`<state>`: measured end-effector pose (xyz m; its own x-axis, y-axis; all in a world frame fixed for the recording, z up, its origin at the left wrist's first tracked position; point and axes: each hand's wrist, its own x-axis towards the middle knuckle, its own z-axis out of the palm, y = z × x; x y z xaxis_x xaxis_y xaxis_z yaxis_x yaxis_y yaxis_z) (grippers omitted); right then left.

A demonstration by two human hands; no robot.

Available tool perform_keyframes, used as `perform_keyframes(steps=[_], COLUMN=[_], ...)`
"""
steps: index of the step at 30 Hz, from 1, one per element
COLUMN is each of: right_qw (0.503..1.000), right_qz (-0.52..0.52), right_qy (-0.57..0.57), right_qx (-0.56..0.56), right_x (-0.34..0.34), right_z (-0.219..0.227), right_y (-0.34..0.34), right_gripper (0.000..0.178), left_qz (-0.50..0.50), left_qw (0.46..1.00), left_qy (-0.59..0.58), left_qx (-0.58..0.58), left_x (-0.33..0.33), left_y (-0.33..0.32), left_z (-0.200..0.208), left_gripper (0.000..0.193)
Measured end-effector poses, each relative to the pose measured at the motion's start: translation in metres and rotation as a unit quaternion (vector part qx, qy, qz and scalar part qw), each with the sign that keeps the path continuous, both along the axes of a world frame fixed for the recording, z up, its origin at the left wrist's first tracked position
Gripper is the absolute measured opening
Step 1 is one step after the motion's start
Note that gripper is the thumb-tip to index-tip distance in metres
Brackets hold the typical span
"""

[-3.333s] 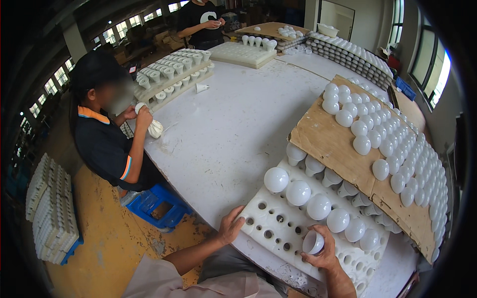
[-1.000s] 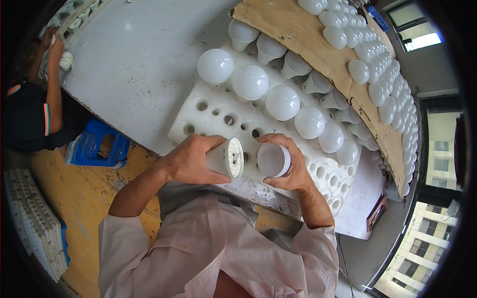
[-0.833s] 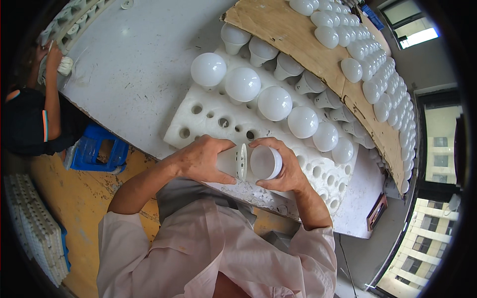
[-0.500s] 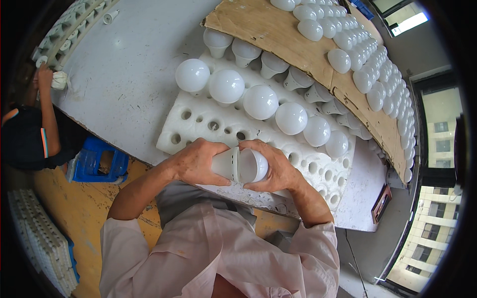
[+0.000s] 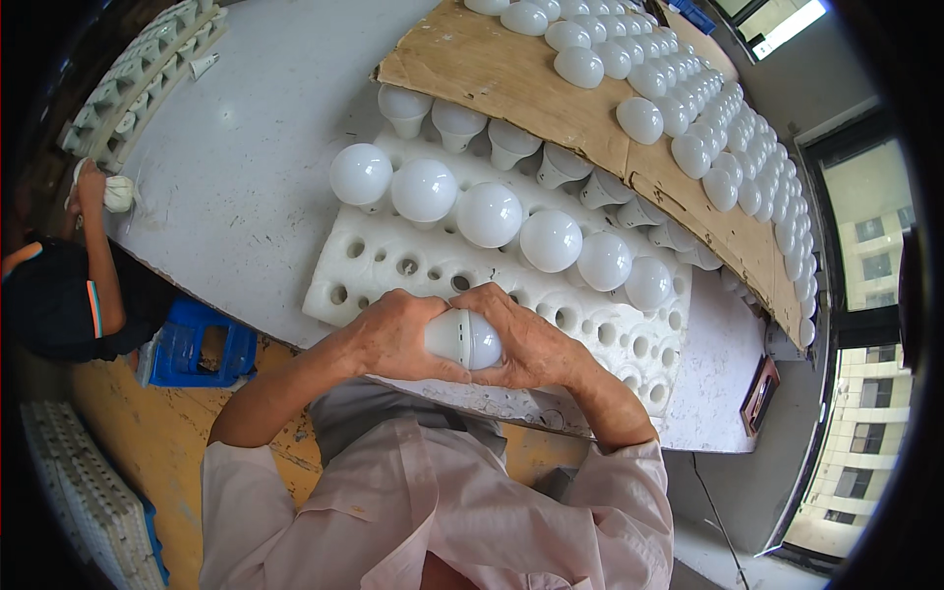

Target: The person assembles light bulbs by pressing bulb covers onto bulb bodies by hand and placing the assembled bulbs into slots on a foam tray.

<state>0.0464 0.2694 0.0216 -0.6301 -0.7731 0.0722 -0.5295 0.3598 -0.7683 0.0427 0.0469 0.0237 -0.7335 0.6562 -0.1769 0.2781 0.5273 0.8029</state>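
Just in front of my body, at the table's near edge, my two hands hold an LED light bulb lying sideways. My left hand (image 5: 396,334) is closed round its white tapered base (image 5: 447,340). The frosted dome (image 5: 486,341) at the other end is gripped by my right hand (image 5: 529,339). Dome and base meet with no gap that I can see; fingers hide part of the seam. Beyond my hands lies a white foam tray (image 5: 324,279) with rows of holes. A row of white bulbs (image 5: 490,215) stands in it, with another row of bulbs behind.
A cardboard sheet (image 5: 462,64) carrying many frosted domes (image 5: 640,120) overhangs the tray's far side. At the left, another person's arm (image 5: 103,256) reaches to the table edge near a cloth bundle (image 5: 119,194). A blue crate (image 5: 192,344) and stacked foam trays (image 5: 84,492) stand below.
The dome and the base, slightly apart before, are now pressed together. My right hand has moved left toward my left hand. The other person's hand has shifted slightly.
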Motion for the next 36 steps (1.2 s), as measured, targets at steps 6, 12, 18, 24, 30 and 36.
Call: perform_keyframes(steps=[6,12,18,24,30,36], right_qw=[1.0,0.995,0.969,0.933,0.96,0.947], right_qz=[-0.01,-0.053,-0.066,-0.063,-0.083,-0.133], right_qy=[0.025,0.08,0.152,0.219,0.128,-0.022], right_qx=[0.001,-0.029,-0.185,-0.277,-0.233,-0.293], right_x=[0.0,0.006,0.01,0.021,0.012,0.007], right_z=[-0.006,-0.008,-0.027,-0.019,-0.024,-0.008], right_y=[0.0,-0.004,-0.006,-0.011,-0.003,-0.002], right_gripper=[0.072,0.067,0.056,0.037,0.045,0.086], left_qz=[0.018,0.023,0.011,-0.022,0.004,-0.011], left_qw=[0.998,0.997,0.998,0.998,0.984,0.78], left_qy=[0.06,0.078,0.057,0.024,-0.112,-0.504], left_qx=[-0.023,0.01,0.007,0.052,0.139,0.37], left_x=[0.004,0.004,0.002,0.007,-0.001,-0.015], left_y=[0.008,0.012,0.019,0.026,0.031,0.035], left_z=[0.0,-0.009,-0.002,0.01,-0.016,-0.026], left_gripper=[0.069,0.065,0.062,0.061,0.056,0.066])
